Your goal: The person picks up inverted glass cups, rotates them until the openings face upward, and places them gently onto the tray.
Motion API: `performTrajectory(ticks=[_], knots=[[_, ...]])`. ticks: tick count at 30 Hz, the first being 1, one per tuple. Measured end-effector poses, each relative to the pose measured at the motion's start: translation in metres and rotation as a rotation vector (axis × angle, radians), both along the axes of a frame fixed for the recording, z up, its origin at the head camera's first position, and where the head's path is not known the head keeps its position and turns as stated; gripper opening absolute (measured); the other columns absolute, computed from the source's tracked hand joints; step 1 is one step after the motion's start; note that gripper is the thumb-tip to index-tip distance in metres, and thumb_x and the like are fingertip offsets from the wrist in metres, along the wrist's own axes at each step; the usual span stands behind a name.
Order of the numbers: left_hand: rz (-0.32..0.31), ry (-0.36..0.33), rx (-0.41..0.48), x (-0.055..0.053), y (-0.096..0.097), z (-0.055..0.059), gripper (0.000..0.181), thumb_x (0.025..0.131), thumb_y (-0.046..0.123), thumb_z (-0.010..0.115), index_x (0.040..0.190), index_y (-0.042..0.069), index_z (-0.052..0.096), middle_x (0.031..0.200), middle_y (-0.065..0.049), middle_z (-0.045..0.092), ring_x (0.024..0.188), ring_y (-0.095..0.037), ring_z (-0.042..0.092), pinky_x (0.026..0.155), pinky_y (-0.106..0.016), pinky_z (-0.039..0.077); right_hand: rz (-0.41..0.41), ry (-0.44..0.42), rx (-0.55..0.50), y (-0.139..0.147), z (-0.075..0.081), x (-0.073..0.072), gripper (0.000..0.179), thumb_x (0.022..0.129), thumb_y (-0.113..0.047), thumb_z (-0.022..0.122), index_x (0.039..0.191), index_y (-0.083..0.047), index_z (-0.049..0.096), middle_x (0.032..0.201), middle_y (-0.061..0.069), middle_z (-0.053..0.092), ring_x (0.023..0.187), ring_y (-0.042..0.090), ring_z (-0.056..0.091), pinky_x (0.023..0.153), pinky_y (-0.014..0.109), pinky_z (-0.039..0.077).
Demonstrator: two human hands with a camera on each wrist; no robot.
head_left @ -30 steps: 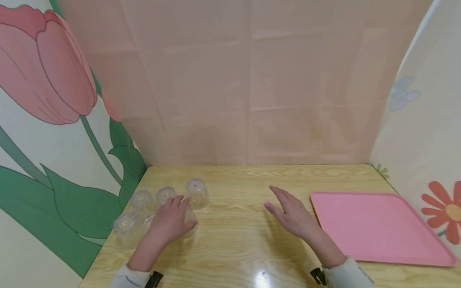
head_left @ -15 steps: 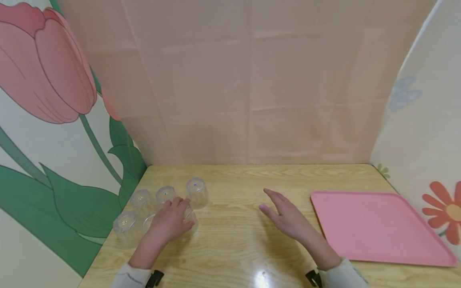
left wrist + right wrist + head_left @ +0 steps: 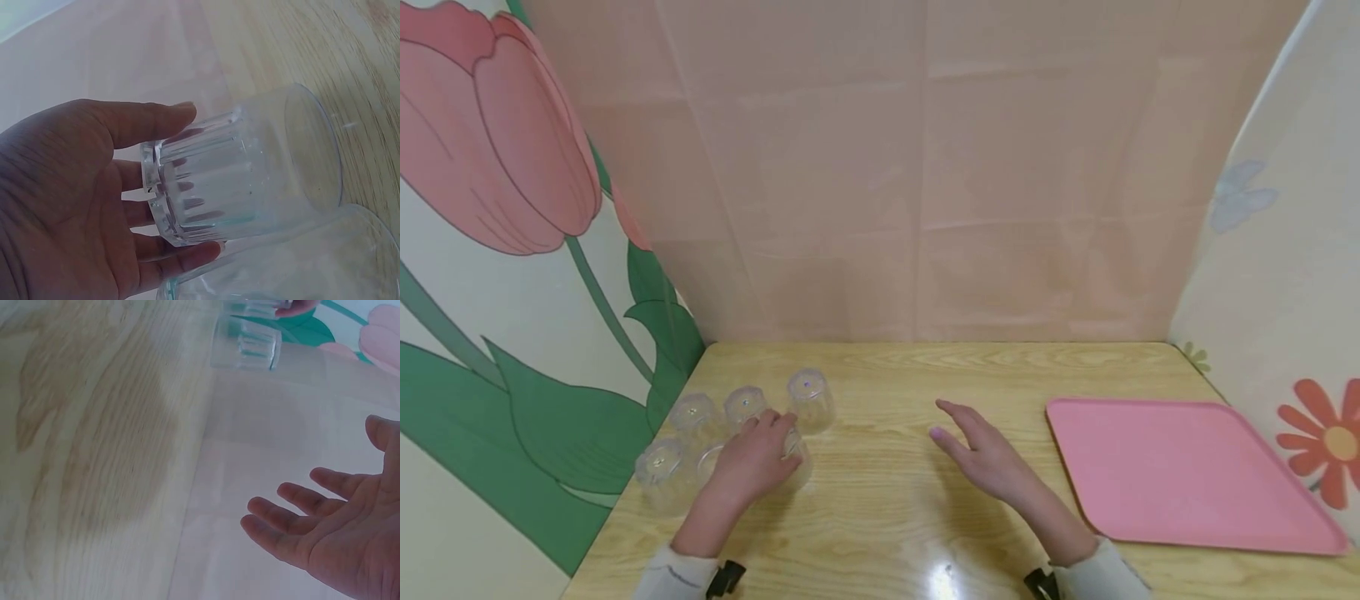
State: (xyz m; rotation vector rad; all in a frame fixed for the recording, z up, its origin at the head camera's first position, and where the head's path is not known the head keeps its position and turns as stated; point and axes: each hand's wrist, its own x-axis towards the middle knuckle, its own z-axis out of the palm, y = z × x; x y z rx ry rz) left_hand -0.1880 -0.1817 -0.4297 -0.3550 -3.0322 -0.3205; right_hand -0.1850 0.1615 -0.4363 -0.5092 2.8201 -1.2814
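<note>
My left hand (image 3: 752, 460) grips an upside-down clear drinking glass (image 3: 219, 175) near its base. In the left wrist view the thumb lies along one side and the fingers reach round the other, with the glass's mouth toward the table. A second clear glass (image 3: 300, 269) stands right beside it, by the little finger. Several more upturned glasses, such as the far one (image 3: 812, 402) and the near left one (image 3: 662, 475), stand around the hand. My right hand (image 3: 988, 458) hovers over the middle of the table with its fingers extended and nothing in it.
A pink rectangular tray (image 3: 1187, 475) lies on the right of the wood-grain table (image 3: 880, 517). A plain pinkish sheet (image 3: 917, 183) hangs behind the table's back edge, and flower-printed panels (image 3: 520, 150) flank both sides.
My right hand has drifted left, away from the tray and toward the glasses. The left hand keeps its place on the glass, its thumb drawn slightly closer in.
</note>
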Motion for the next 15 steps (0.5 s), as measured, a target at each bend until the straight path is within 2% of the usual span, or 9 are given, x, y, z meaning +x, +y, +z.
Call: performTrajectory(ticks=[5,9,15], knots=[[0.006,0.009,0.0,0.002,0.002,0.001,0.058,0.086,0.031,0.081,0.134,0.007,0.059,0.122,-0.015,0.061,0.109,-0.036,0.059,0.075,-0.05,0.056,0.007,-0.026,-0.041,-0.005,-0.001,0.001,0.064,0.105,-0.05,0.047,0.154,-0.009,0.04,0.156,0.019,0.041,0.139,0.044,0.043,0.108,0.063,0.039],[0.011,0.04,0.02,0.006,0.004,0.003,0.058,0.087,0.031,0.08,0.135,0.006,0.059,0.125,-0.017,0.06,0.109,-0.037,0.059,0.074,-0.05,0.056,0.019,-0.062,-0.103,-0.009,-0.001,0.002,0.063,0.106,-0.047,0.047,0.154,-0.008,0.04,0.156,0.02,0.04,0.139,0.045,0.043,0.11,0.062,0.038],[0.027,0.085,0.067,0.01,0.008,0.007,0.059,0.089,0.032,0.077,0.138,0.006,0.056,0.13,-0.019,0.058,0.113,-0.039,0.059,0.079,-0.053,0.056,0.003,-0.118,-0.17,-0.012,0.001,0.004,0.062,0.105,-0.049,0.048,0.154,-0.011,0.04,0.156,0.016,0.042,0.138,0.042,0.046,0.105,0.059,0.045]])
